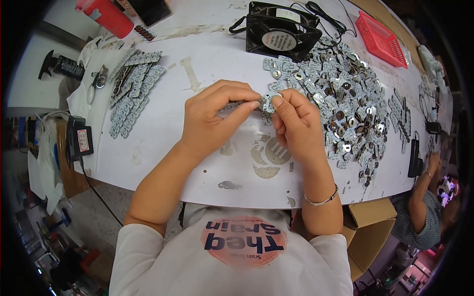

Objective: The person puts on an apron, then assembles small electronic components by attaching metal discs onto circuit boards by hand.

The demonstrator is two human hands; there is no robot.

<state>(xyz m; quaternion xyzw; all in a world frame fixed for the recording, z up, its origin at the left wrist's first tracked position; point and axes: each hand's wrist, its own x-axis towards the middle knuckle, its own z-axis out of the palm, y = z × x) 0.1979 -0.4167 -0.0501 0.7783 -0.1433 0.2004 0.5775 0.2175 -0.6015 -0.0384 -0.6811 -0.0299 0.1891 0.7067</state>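
Note:
My left hand [217, 113] is closed, thumb and forefinger pinched at the left end of a small pale circuit board [268, 102]. Part of a grey strip [232, 105] shows behind those fingers; how it is held is hidden. Pinching the board's other end is my right hand [298, 121], with a thin shiny round edge beside its thumb. Close by on the right spreads a large heap of small circuit boards [316, 81], many bearing round metal or dark discs. Left of my hands lie stacked strips of joined boards [133, 91].
A black box fan [281, 32] stands behind the heap, with a red basket [380, 39] to its right. More board strips [401, 118] lie far right. A red cup [105, 17], spray bottle [61, 66] and black adapter [80, 138] are left. Another person's arm [422, 197] shows right, near a cardboard box [370, 232].

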